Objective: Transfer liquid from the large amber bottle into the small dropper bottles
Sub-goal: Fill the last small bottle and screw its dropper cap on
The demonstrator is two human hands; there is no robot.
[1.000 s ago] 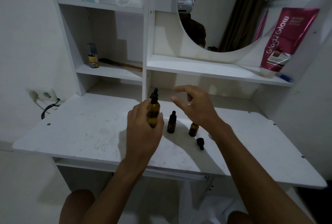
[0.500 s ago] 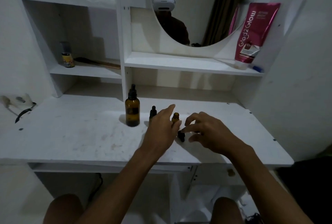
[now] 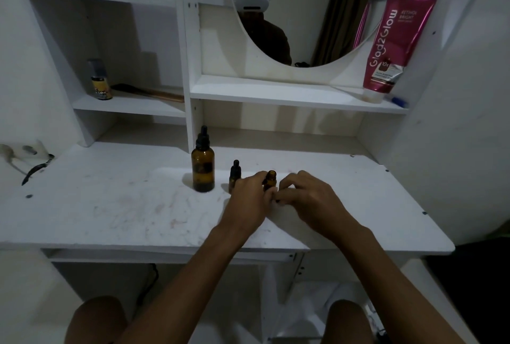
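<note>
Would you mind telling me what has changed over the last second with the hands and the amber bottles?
The left hand let go of the large amber bottle, now standing alone on the desk, and moved right to the open small bottle. The right hand came down to the dropper cap in front of it. The capped small bottle stayed put.

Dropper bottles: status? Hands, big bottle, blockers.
Left hand holds the uncapped small bottle; right hand on its loose cap. Large amber bottle capped, untouched. Second small bottle capped. No blockers.
</note>
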